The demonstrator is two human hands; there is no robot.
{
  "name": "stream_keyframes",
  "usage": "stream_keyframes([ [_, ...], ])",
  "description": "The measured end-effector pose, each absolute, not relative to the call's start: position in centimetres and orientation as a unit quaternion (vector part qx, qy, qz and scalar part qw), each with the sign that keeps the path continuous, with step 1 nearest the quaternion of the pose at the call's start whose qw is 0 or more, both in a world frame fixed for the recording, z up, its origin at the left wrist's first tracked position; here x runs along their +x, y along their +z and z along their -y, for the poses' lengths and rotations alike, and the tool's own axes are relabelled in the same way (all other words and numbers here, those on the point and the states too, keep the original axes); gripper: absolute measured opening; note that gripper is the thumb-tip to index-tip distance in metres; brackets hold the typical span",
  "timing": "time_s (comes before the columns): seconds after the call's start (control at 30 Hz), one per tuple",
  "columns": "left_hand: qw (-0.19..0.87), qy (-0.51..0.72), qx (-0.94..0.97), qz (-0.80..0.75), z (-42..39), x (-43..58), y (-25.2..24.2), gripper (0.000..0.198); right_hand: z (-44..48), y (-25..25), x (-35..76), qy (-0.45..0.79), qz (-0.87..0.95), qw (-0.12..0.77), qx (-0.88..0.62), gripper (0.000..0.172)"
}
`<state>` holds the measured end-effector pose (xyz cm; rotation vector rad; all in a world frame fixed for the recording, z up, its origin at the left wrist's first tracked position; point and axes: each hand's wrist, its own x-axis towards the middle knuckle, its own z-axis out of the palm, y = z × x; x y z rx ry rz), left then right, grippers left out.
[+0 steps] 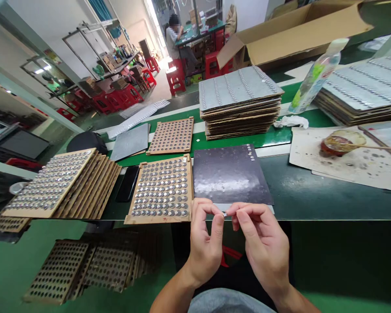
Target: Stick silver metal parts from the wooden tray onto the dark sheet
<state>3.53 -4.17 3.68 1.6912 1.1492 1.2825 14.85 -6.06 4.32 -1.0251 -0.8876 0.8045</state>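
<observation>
My left hand [204, 250] pinches a small shiny metal piece [224, 214] between thumb and index finger, at the table's front edge. From the other side, the fingertips of my right hand [267, 248] are closed at the same piece, which they mostly cover. Just beyond my hands lies a dark square sheet [228, 178], with several small silver pieces [250, 152] in a column by its far right corner. Left of it, a wooden board [163, 189] carries rows of round metal pieces, most with bright centres.
A second pegged board [171, 135] lies behind. Stacked boards [81, 187] and a black phone [127, 184] are at left. Stacked sheets [241, 104], a bottle [316, 78], and a small dish of amber paste [337, 145] with a stick stand at back and right. A person sits far off.
</observation>
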Motion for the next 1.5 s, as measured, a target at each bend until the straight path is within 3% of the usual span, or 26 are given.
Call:
stream_keyframes([
  [0.3, 0.381, 0.493, 0.653, -0.430, 4.3, 3.3, 3.7, 0.022, 6.1, 4.0, 15.1, 0.429, 0.353, 0.716, -0.422, 0.015],
  [0.53, 0.374, 0.484, 0.676, -0.411, 4.0, 3.1, 3.8, 0.017, 5.7, 4.0, 15.2, 0.494, 0.369, 0.675, -0.405, 0.017],
  [0.77, 0.429, 0.456, 0.667, -0.403, 3.6, 3.0, 3.9, 0.026, 4.9, 4.3, 16.2, 0.672, 0.250, 0.612, -0.333, 0.033],
  [0.83, 0.430, 0.458, 0.658, -0.415, 3.6, 3.1, 3.9, 0.027, 5.2, 3.9, 16.1, 0.613, 0.284, 0.647, -0.355, 0.029],
  [0.97, 0.393, 0.467, 0.654, -0.448, 3.9, 3.6, 3.8, 0.020, 5.9, 3.2, 15.4, 0.327, 0.460, 0.692, -0.449, 0.007],
  [1.07, 0.376, 0.470, 0.653, -0.460, 4.1, 3.8, 3.9, 0.017, 6.1, 3.0, 15.1, 0.197, 0.536, 0.661, -0.487, 0.011],
  [1.5, 0.391, 0.484, 0.615, -0.484, 4.2, 4.5, 4.5, 0.025, 5.9, 2.6, 14.6, 0.223, 0.523, 0.658, -0.494, 0.014],
])
